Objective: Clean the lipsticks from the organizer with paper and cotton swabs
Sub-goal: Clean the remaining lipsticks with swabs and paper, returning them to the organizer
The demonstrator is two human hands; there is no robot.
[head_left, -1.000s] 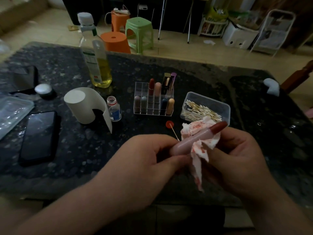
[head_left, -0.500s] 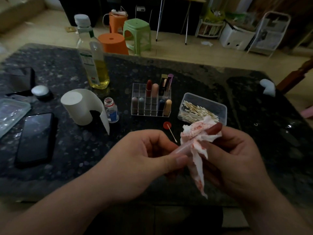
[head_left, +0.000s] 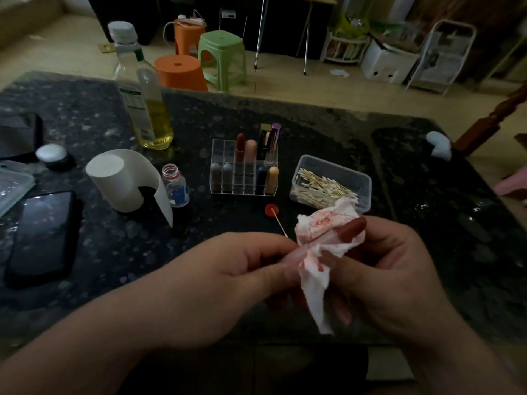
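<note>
Pink lipstick point(head_left: 349, 228), dark red tip pointing up-right, is held over the table's point(head_left: 328, 132) near edge. Left hand point(head_left: 228, 280) pinches its pale lower end; it's blurred there, probably thumb and forefinger. Right hand point(head_left: 393, 275) grips red-stained paper point(head_left: 316, 283) wrapped round the tube's middle. Clear organizer point(head_left: 243, 192) stands mid-table, the cotton swabs tub point(head_left: 363, 178) just right of it. Paper roll point(head_left: 114, 178) and bottle point(head_left: 148, 115) sit toward the left edge.

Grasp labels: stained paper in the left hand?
No, the right hand holds the stained paper round the lipstick; the left hand pinches its base.
</note>
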